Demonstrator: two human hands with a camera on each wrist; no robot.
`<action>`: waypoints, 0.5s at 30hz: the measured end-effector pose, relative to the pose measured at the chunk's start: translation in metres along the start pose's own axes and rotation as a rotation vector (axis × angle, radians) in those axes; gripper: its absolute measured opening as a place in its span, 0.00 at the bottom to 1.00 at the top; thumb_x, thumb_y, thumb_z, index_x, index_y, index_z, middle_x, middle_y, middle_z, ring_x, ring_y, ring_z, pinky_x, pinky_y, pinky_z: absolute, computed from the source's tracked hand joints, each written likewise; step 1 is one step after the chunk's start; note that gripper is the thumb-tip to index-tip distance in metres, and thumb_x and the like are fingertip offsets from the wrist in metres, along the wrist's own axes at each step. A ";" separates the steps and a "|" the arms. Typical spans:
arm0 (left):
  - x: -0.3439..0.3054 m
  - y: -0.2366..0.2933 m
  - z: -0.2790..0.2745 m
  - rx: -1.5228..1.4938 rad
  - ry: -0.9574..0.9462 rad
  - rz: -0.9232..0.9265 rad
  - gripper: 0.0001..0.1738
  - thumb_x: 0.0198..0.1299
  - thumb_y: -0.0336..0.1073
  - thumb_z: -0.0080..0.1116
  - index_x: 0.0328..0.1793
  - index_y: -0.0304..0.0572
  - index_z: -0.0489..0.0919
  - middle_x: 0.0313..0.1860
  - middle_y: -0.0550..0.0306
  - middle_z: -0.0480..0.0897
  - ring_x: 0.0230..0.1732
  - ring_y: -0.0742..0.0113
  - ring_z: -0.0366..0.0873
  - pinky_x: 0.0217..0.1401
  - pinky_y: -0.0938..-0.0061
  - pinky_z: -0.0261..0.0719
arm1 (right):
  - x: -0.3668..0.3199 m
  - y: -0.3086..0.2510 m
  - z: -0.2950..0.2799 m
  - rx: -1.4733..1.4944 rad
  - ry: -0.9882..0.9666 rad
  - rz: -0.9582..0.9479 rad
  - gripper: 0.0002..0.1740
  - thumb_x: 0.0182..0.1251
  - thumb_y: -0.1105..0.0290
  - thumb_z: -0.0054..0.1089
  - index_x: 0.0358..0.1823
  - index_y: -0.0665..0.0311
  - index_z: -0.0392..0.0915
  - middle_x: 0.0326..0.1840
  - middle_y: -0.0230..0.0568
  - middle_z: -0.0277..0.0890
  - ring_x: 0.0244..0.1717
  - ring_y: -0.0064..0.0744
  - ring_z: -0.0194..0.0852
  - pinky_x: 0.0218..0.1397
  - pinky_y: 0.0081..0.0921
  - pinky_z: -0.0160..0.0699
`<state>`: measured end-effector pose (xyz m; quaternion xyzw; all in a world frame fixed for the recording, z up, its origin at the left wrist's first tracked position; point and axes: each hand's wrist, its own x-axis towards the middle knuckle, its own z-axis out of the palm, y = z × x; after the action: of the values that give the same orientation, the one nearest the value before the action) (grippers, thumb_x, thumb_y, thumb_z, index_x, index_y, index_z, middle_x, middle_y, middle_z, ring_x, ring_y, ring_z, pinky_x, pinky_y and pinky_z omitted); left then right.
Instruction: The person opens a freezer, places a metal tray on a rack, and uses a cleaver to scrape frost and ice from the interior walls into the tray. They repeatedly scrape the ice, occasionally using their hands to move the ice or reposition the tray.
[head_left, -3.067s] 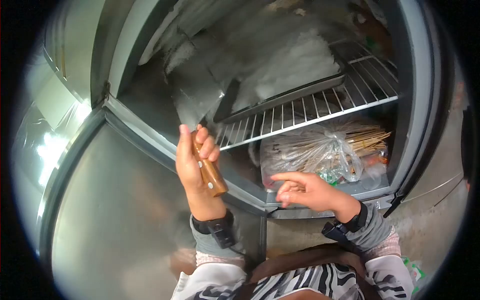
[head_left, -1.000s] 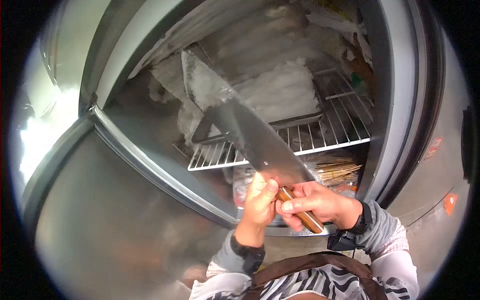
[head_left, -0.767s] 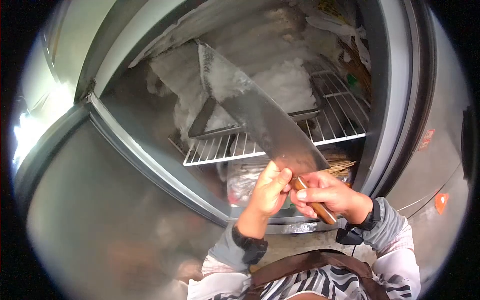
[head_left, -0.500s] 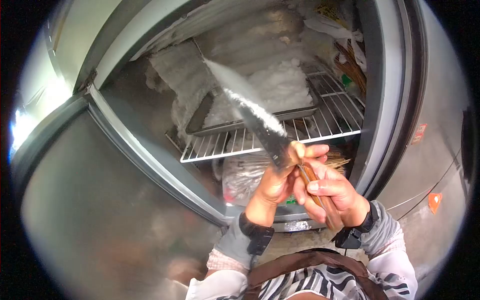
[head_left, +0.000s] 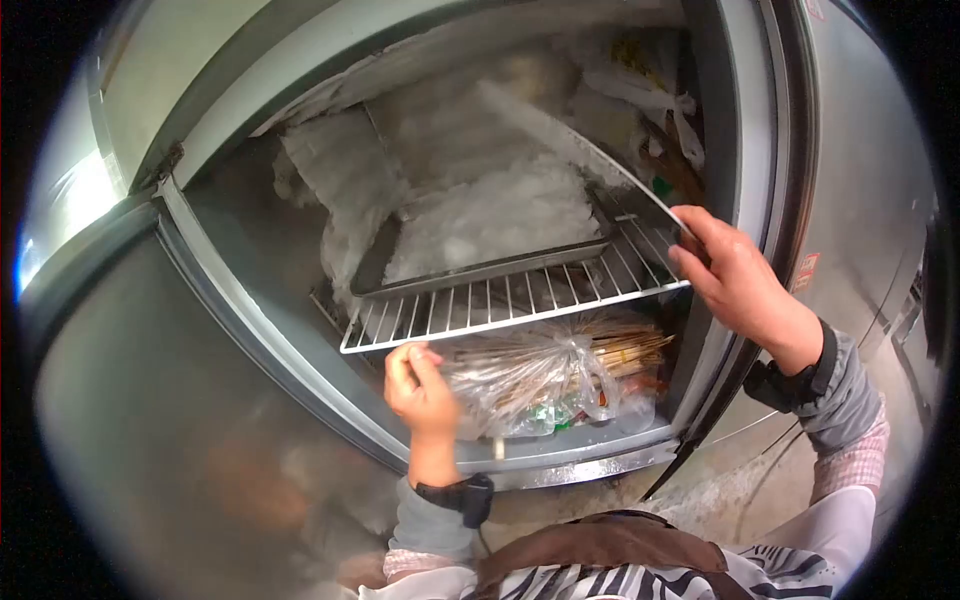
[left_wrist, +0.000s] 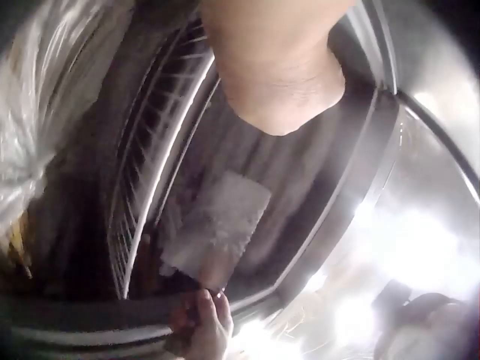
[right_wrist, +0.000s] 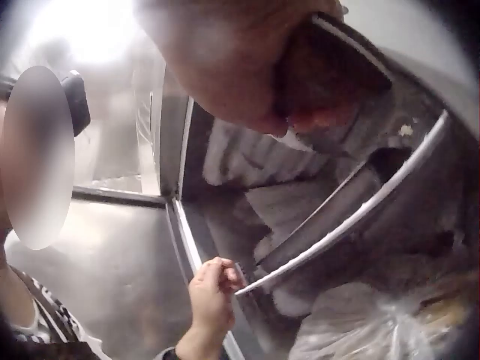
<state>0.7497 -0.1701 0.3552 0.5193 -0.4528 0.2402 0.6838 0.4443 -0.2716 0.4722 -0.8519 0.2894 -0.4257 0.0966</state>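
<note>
My right hand (head_left: 745,275) grips a broad-bladed knife (head_left: 570,140) by its wooden handle (right_wrist: 341,67), at the right side of an open freezer. The frosted blade points up and left, seen nearly edge-on in the head view; its flat side shows in the left wrist view. Below the blade, a metal tray (head_left: 490,275) heaped with frost (head_left: 490,225) sits on a white wire shelf (head_left: 520,320). My left hand (head_left: 420,395), fingers loosely curled and holding nothing, hovers just below the shelf's front left corner.
Under the shelf lies a clear plastic bag of thin sticks (head_left: 560,375). Thick frost (head_left: 345,165) coats the freezer's inner walls. The steel door (head_left: 220,420) stands open at left, and the freezer frame (head_left: 760,130) rises at right. More bagged things (head_left: 660,110) are at the back right.
The left hand has let go of the knife and moved left and down. The right hand has carried the knife right and up, and the blade has turned edge-on over the tray.
</note>
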 end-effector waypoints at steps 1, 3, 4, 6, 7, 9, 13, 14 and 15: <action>0.003 -0.005 -0.005 0.041 0.014 0.001 0.08 0.66 0.28 0.45 0.36 0.34 0.74 0.24 0.61 0.74 0.26 0.76 0.70 0.32 0.81 0.70 | 0.002 0.000 -0.002 -0.010 0.005 -0.004 0.15 0.62 0.74 0.53 0.51 0.67 0.69 0.36 0.55 0.75 0.39 0.54 0.75 0.40 0.36 0.73; 0.008 -0.016 -0.013 0.080 0.002 -0.004 0.06 0.64 0.27 0.46 0.35 0.34 0.74 0.27 0.57 0.75 0.27 0.72 0.72 0.35 0.77 0.71 | 0.005 0.000 -0.006 -0.130 0.089 -0.126 0.15 0.61 0.75 0.54 0.51 0.66 0.69 0.38 0.54 0.75 0.41 0.56 0.74 0.41 0.38 0.73; 0.009 -0.016 -0.015 0.139 -0.014 0.065 0.06 0.64 0.27 0.46 0.36 0.34 0.74 0.30 0.55 0.76 0.31 0.68 0.73 0.38 0.75 0.72 | 0.005 -0.004 -0.008 -0.151 0.111 -0.160 0.16 0.61 0.76 0.54 0.50 0.66 0.69 0.40 0.54 0.75 0.42 0.57 0.73 0.42 0.39 0.73; 0.013 -0.020 -0.019 0.229 -0.067 0.160 0.06 0.61 0.27 0.48 0.42 0.34 0.75 0.44 0.48 0.77 0.49 0.54 0.74 0.55 0.65 0.69 | 0.007 -0.010 -0.012 -0.232 0.129 -0.203 0.16 0.60 0.76 0.55 0.50 0.66 0.69 0.40 0.54 0.75 0.42 0.57 0.74 0.42 0.40 0.74; 0.016 -0.019 -0.021 0.222 -0.067 0.158 0.06 0.61 0.27 0.48 0.42 0.34 0.75 0.44 0.48 0.77 0.49 0.54 0.74 0.55 0.65 0.69 | 0.008 -0.013 -0.014 -0.298 0.147 -0.241 0.16 0.60 0.77 0.55 0.51 0.66 0.69 0.41 0.54 0.74 0.42 0.56 0.74 0.43 0.40 0.74; 0.025 -0.014 -0.026 0.407 -0.132 0.296 0.11 0.60 0.28 0.50 0.48 0.34 0.75 0.53 0.46 0.76 0.62 0.48 0.67 0.65 0.59 0.62 | 0.018 -0.014 -0.016 -0.313 0.189 -0.304 0.18 0.59 0.77 0.56 0.51 0.65 0.69 0.40 0.54 0.74 0.42 0.56 0.74 0.43 0.39 0.75; 0.026 -0.036 -0.032 0.453 -0.246 0.192 0.25 0.60 0.35 0.52 0.63 0.32 0.66 0.65 0.43 0.66 0.71 0.45 0.55 0.72 0.54 0.47 | 0.075 -0.023 -0.001 -0.418 0.177 -0.250 0.16 0.59 0.74 0.56 0.50 0.63 0.70 0.37 0.56 0.75 0.40 0.57 0.74 0.41 0.41 0.76; 0.025 -0.040 -0.033 0.448 -0.251 0.196 0.25 0.60 0.35 0.52 0.63 0.32 0.66 0.65 0.43 0.66 0.71 0.45 0.55 0.72 0.54 0.47 | 0.086 -0.022 0.011 -0.451 0.218 -0.313 0.16 0.59 0.72 0.56 0.50 0.63 0.70 0.36 0.56 0.75 0.39 0.58 0.75 0.39 0.43 0.76; 0.024 -0.046 -0.034 0.510 -0.287 0.189 0.29 0.59 0.38 0.53 0.65 0.32 0.64 0.67 0.43 0.64 0.71 0.45 0.53 0.73 0.54 0.43 | 0.093 -0.027 0.018 -0.435 0.162 -0.344 0.18 0.61 0.74 0.55 0.53 0.66 0.69 0.40 0.57 0.75 0.40 0.56 0.75 0.37 0.39 0.74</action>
<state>0.8108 -0.1581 0.3519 0.6583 -0.5163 0.3329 0.4349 0.5134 -0.3051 0.5342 -0.8524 0.2321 -0.4303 -0.1852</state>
